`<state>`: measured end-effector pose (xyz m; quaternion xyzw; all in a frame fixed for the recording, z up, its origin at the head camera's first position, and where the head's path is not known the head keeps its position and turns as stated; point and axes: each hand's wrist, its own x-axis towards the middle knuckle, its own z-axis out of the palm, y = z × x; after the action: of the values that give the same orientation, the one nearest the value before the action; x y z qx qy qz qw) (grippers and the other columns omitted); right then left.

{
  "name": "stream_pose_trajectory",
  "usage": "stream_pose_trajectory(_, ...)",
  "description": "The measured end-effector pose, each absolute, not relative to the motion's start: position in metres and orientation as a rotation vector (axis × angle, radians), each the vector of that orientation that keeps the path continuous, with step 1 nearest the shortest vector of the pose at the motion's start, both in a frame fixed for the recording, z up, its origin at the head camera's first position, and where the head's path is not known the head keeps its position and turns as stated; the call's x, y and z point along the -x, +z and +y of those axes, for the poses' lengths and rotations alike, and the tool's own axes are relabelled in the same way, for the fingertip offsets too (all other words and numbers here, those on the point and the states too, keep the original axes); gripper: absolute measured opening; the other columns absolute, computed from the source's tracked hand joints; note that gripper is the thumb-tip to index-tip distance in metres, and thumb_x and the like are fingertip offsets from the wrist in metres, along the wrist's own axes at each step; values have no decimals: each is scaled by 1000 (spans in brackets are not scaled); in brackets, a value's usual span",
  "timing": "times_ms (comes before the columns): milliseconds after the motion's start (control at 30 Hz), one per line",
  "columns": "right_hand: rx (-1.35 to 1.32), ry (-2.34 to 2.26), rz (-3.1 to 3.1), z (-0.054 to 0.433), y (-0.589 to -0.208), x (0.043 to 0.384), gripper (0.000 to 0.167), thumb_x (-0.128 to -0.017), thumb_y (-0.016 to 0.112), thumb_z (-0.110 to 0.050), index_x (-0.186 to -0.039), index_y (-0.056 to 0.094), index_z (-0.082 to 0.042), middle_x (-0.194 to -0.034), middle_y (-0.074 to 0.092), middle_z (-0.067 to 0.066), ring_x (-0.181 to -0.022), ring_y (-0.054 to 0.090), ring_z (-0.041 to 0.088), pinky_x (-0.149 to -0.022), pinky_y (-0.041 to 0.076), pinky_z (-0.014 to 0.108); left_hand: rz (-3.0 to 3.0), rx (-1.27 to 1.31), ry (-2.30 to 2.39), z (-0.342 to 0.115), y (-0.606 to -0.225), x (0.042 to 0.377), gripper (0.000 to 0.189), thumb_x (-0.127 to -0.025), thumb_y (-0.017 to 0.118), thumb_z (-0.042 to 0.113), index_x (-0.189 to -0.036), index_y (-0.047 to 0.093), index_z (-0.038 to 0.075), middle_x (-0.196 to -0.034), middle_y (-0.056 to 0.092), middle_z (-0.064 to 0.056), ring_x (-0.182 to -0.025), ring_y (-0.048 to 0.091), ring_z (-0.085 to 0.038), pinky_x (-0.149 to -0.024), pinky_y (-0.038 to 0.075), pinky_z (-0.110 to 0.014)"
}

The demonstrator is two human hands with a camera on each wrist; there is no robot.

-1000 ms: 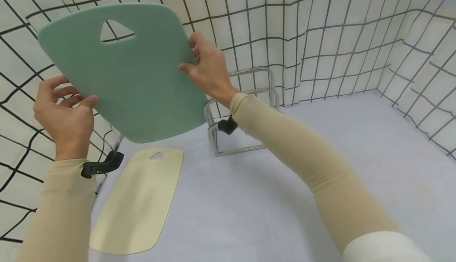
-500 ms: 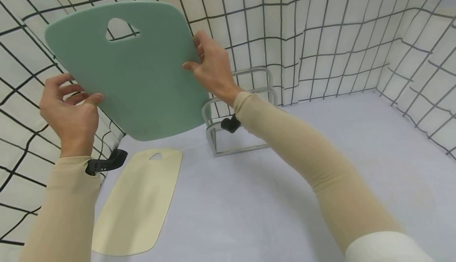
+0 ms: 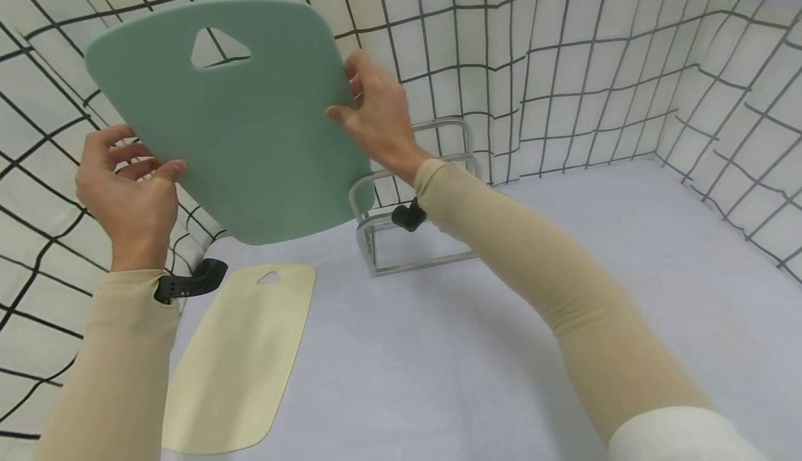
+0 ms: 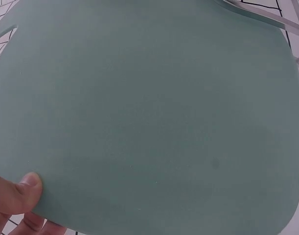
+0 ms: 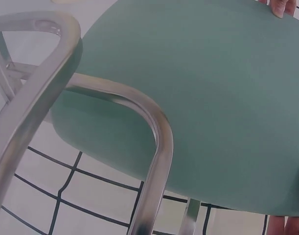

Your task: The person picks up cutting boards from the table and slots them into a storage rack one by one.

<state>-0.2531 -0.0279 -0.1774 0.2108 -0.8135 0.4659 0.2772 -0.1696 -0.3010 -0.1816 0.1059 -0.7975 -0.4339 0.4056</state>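
Observation:
A green cutting board with a cut-out handle hole is held up and tilted between both hands. At its left edge, my left hand pinches it, thumb on the near face and fingers behind. My right hand grips the right edge the same way. In the head view, the board's lower right corner is beside the metal rack. From the right wrist, that corner of the board passes behind a curved loop of the rack. The left thumb shows on the board in the left wrist view.
Lying flat at the left of the white table is a cream cutting board with a small handle hole. Grid-patterned cloth walls enclose the back and sides. The right forearm covers part of the rack.
The green board and both hands have shifted slightly right, bringing the board's lower right corner behind the rack's left loop. Both grips are kept. The camera view has moved a little.

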Motion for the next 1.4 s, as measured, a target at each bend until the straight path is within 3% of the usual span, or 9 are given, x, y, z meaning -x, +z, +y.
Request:
stream_pose_trajectory(500,-541,1259,-2196,-16,-179,253,41,-90,81,-17,-120,56,-8,-104,66,9,-92,65,17,-86,54,24,-1999,-188,-1114,-293,-180,177,51,-91,67,-2,-131,64,31,-105,55,19,-86,64,5,-79,50,-11)
stream_pose_trajectory(1400,-504,1256,-2180,-4,-180,256,39,-89,82,-17,-117,56,-8,-102,64,8,-91,65,15,-85,52,23,-1993,-147,-1119,-284,-186,186,49,-92,68,0,-130,65,31,-105,55,20,-85,64,3,-82,52,-13)
